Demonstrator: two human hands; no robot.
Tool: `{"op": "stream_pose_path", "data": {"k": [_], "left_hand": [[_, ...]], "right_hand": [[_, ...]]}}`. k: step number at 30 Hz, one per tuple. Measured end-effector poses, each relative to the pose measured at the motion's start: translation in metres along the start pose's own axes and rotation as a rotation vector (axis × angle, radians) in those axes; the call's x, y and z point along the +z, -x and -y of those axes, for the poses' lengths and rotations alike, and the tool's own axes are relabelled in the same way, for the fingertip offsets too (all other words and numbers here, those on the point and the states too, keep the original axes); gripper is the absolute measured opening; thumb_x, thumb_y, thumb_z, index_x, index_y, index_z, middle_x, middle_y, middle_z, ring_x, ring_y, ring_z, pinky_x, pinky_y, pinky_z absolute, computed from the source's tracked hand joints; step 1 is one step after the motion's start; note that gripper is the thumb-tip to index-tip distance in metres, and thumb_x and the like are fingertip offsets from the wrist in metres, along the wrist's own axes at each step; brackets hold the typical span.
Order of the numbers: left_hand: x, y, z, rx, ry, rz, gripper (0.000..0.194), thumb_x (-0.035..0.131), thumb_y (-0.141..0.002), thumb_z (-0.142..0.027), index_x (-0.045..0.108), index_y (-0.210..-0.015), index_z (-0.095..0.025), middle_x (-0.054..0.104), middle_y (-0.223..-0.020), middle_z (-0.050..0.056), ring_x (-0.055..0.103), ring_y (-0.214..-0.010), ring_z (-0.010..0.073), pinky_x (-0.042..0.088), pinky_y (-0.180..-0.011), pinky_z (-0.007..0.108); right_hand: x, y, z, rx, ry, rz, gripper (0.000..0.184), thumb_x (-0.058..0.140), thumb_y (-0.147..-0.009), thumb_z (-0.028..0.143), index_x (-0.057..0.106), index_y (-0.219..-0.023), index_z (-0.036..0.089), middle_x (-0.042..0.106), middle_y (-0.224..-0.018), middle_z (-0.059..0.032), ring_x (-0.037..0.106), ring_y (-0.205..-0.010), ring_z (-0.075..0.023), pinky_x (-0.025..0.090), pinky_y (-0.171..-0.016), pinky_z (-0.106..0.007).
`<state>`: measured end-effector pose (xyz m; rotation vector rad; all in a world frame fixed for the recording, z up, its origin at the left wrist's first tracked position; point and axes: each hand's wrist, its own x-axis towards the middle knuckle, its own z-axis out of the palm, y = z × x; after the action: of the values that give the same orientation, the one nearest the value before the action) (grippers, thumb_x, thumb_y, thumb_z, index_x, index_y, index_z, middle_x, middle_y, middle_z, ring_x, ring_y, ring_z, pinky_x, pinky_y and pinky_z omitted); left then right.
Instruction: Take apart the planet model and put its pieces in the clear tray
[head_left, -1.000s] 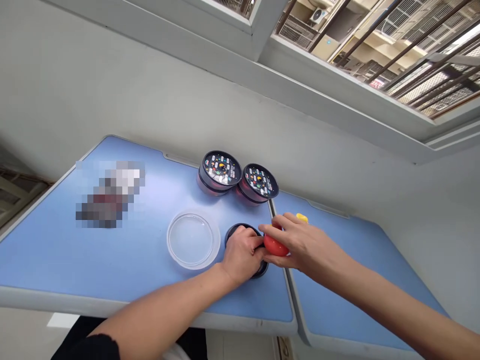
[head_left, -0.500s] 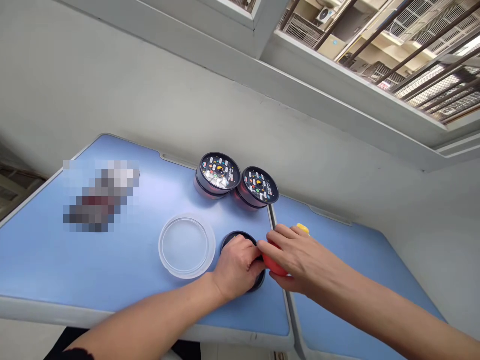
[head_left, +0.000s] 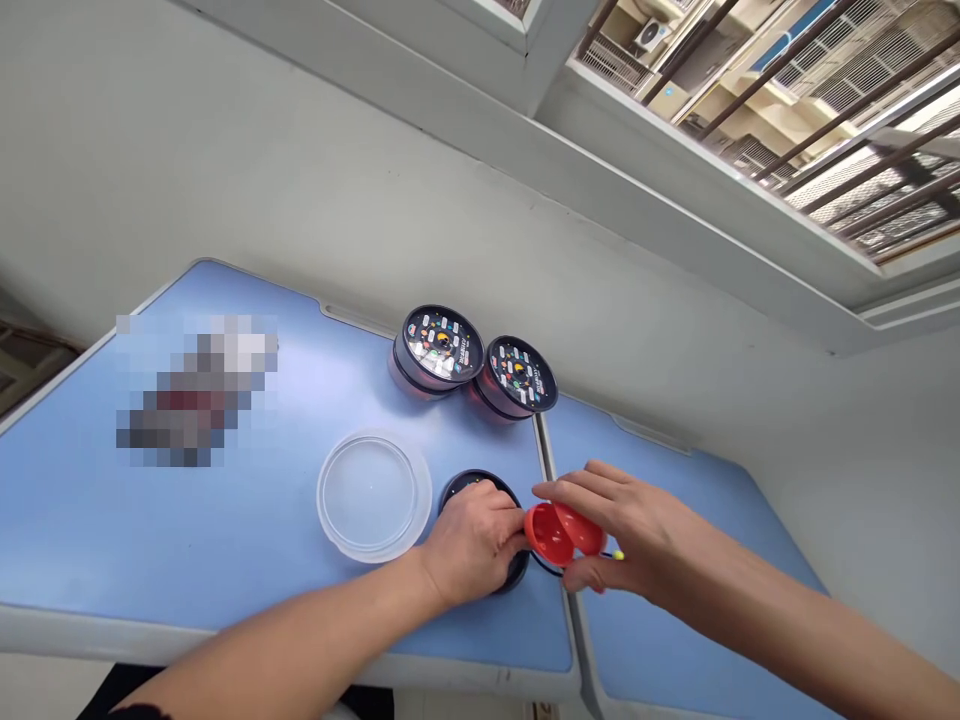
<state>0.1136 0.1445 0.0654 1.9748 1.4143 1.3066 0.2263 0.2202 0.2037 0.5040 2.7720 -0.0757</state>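
Between my hands is a red, hollow, round shell [head_left: 549,538], parted into two halves with the inside of one showing. My left hand [head_left: 476,535] is closed, thumb and fingers pinched at the shell's left rim. My right hand [head_left: 611,520] curls around the other half [head_left: 581,528] from above and below. By its palm pokes out a small yellow-green piece [head_left: 617,555]. A thin black cord or rim curves under the shell. Beneath my left hand lies a round black lid [head_left: 459,487], mostly covered.
A clear, round plastic lid or tub [head_left: 371,495] lies left of my left hand. Two round tubs with black printed lids, one [head_left: 441,345] beside the other [head_left: 521,375], stand near the wall. A pixelated item [head_left: 199,395] lies at left. A seam [head_left: 546,450] divides the blue tables.
The red shell, closed before, has come apart into two halves. My right hand has turned and shifted slightly right. My left hand has barely moved.
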Motion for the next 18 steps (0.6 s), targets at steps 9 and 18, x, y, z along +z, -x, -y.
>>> {"op": "stream_pose_path", "data": {"k": [9, 18], "left_hand": [[0.003, 0.0, -0.003, -0.033, 0.006, -0.064, 0.017, 0.044, -0.084, -0.018, 0.056, -0.072, -0.016, 0.055, -0.067, 0.002, 0.044, -0.064, 0.0141, 0.037, -0.063, 0.026], [0.013, 0.001, -0.001, -0.026, -0.065, 0.006, 0.018, 0.043, -0.081, -0.014, 0.049, -0.065, -0.018, 0.051, -0.062, 0.001, 0.042, -0.062, 0.0146, 0.034, -0.058, 0.027]], "right_hand": [[0.009, -0.005, 0.009, -0.104, 0.273, -0.055, 0.034, 0.077, -0.057, 0.019, 0.048, -0.075, 0.022, 0.058, -0.065, 0.0022, 0.049, -0.056, -0.0157, 0.032, -0.05, -0.024], [0.018, -0.009, 0.013, -0.183, 0.31, -0.132, 0.021, 0.044, -0.057, 0.002, 0.046, -0.064, 0.022, 0.046, -0.048, 0.0025, 0.037, -0.042, -0.0131, 0.017, -0.045, -0.026]]}}
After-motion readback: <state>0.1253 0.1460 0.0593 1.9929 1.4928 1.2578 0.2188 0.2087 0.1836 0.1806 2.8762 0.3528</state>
